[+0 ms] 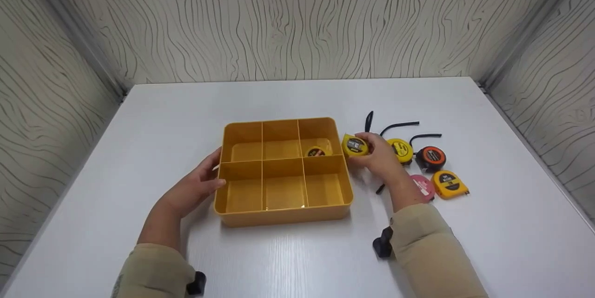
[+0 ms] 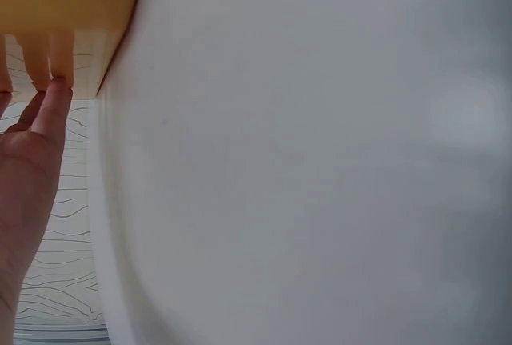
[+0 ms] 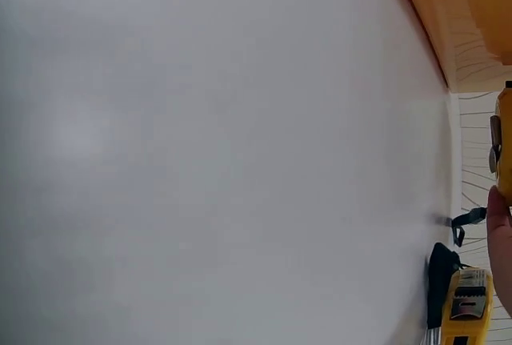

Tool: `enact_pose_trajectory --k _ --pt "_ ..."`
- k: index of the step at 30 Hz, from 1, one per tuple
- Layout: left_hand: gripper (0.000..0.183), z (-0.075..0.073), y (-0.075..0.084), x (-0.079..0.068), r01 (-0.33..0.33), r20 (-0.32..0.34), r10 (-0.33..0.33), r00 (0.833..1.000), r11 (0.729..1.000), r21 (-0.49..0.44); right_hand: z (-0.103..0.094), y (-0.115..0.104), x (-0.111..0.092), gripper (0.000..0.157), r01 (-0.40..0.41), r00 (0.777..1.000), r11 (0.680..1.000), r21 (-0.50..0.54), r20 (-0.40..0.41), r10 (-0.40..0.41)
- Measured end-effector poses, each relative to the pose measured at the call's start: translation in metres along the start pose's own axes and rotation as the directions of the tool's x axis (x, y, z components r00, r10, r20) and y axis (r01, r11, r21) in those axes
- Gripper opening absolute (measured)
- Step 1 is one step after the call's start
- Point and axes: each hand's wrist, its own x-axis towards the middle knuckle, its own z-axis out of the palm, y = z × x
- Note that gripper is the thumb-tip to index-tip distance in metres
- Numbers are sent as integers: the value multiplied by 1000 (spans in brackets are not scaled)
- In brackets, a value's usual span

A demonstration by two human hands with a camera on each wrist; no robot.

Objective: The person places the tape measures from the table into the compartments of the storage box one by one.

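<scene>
My left hand (image 1: 197,188) holds the left side of a yellow six-compartment organizer box (image 1: 283,216), its thumb over the rim and its fingers against the outer wall. In the left wrist view, those fingertips (image 2: 58,93) meet the box's side. Just beyond the box's right edge, my right hand (image 1: 379,158) pinches a yellow tape measure (image 1: 355,146) with a dark label, raised above the table. Another tape measure (image 1: 318,151) lies in the back right compartment, partly hidden by a divider.
Right of the right hand lie a yellow tape measure (image 1: 400,149), a black and orange one (image 1: 432,157), a yellow-orange one (image 1: 449,184) and a pink one (image 1: 423,186) partly behind the forearm. Black wrist straps (image 1: 399,125) trail from some. Patterned walls (image 1: 297,23) surround the white table (image 1: 279,261).
</scene>
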Motion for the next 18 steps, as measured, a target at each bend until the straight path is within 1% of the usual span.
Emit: enact_pose_trajectory --k 5,9,12,18 --pt "81 0 1 -1 9 -5 -9 1000 1000 9 -4 -7 -3 68 38 999 999 24 -4 -37" --pt "81 0 1 -1 18 -6 -18 1000 1000 16 -11 -15 -6 67 90 996 995 43 -13 -90" --pt "81 -1 1 0 16 -5 -16 1000 1000 19 -16 -21 -8 66 114 993 992 45 -19 -113" --pt "82 -2 -1 1 -18 18 18 1000 1000 -7 -25 -33 -15 69 163 987 986 42 -18 -162"
